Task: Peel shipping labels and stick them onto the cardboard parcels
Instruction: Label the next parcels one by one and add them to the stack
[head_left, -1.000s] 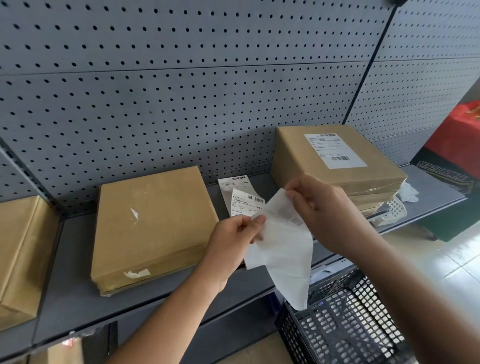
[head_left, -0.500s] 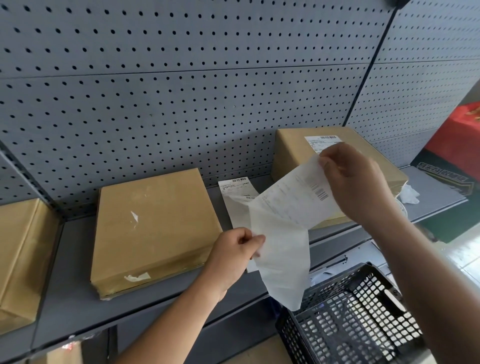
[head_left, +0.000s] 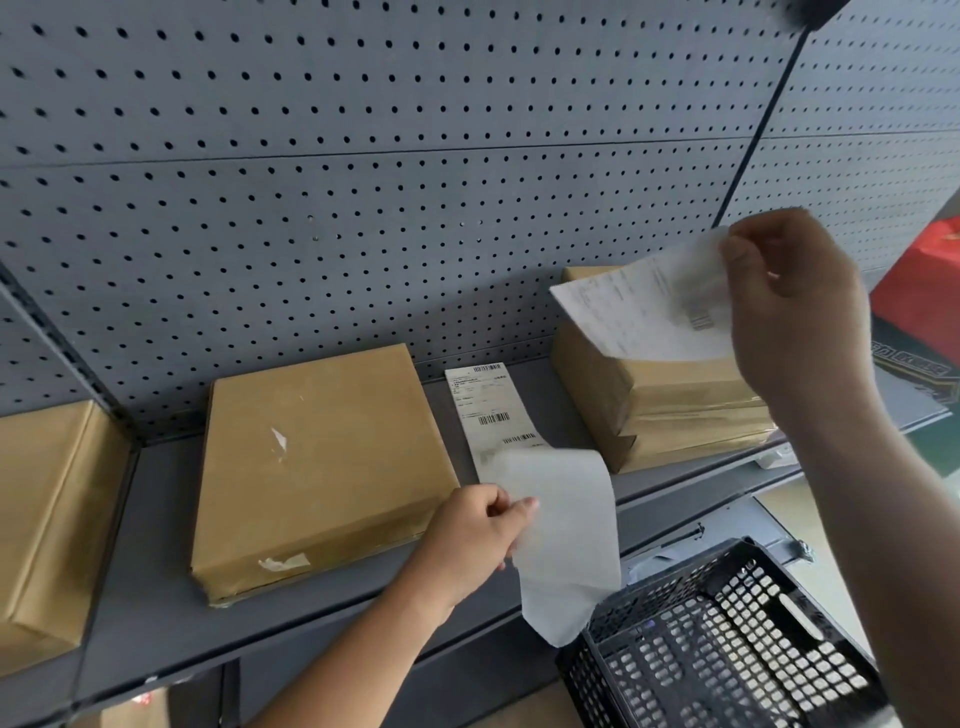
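My right hand (head_left: 795, 306) pinches a peeled white shipping label (head_left: 644, 306) by its upper corner, held up in front of the stacked cardboard parcels (head_left: 675, 410) at the right. Lower down, my left hand (head_left: 470, 540) pinches the blank backing strip (head_left: 561, 535), which hangs over the shelf's front edge. The label and the strip are fully apart. Further printed labels (head_left: 483, 400) of the same strip lie flat on the shelf. A bare brown parcel (head_left: 311, 457) lies left of them, just beside my left hand.
All parcels sit on a grey metal shelf (head_left: 135, 613) backed by perforated panels (head_left: 363, 156). Another brown parcel (head_left: 41, 514) is at the far left. A black plastic crate (head_left: 727, 644) stands below the shelf at the right. A red object (head_left: 924, 296) is at the right edge.
My right hand pulled the label up and to the right until it came free of the backing strip. My left hand stayed low, still holding the strip.
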